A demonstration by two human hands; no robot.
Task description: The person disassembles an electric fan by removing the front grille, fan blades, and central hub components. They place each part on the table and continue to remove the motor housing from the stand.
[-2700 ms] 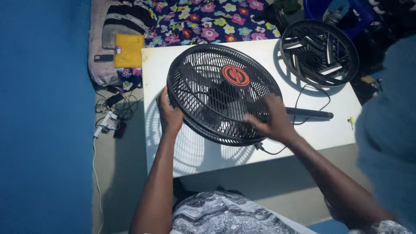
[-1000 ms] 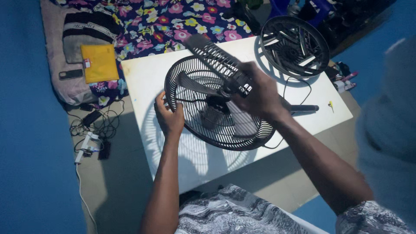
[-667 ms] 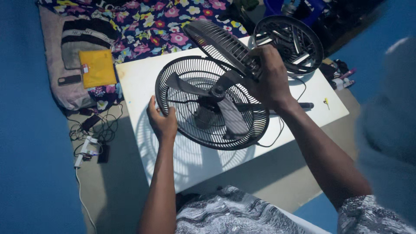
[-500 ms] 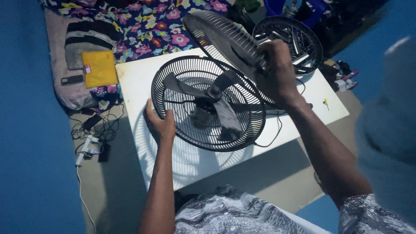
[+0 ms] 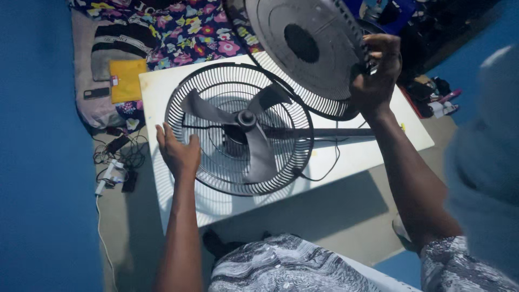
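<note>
A black fan lies on its back on the white table (image 5: 351,157), its rear grille (image 5: 213,89) facing up with the grey three-bladed propeller (image 5: 246,120) bare. My left hand (image 5: 177,154) grips the near-left rim of that grille. My right hand (image 5: 376,73) holds the round front grille (image 5: 308,51) by its edge, raised and tilted above the table's far side, its inner face toward me. The fan's black pole (image 5: 338,132) stretches right across the table.
A thin black cord (image 5: 331,162) loops near the pole. A floral bedspread (image 5: 200,30), a yellow packet (image 5: 127,80) and a phone (image 5: 96,93) lie at the far left. Cables and a power strip (image 5: 111,170) sit on the floor left. Small items (image 5: 440,100) lie right of the table.
My right hand has lifted the front grille off the fan and swung it up and to the far right, baring the blades. My left hand has stayed on the rear grille's rim.
</note>
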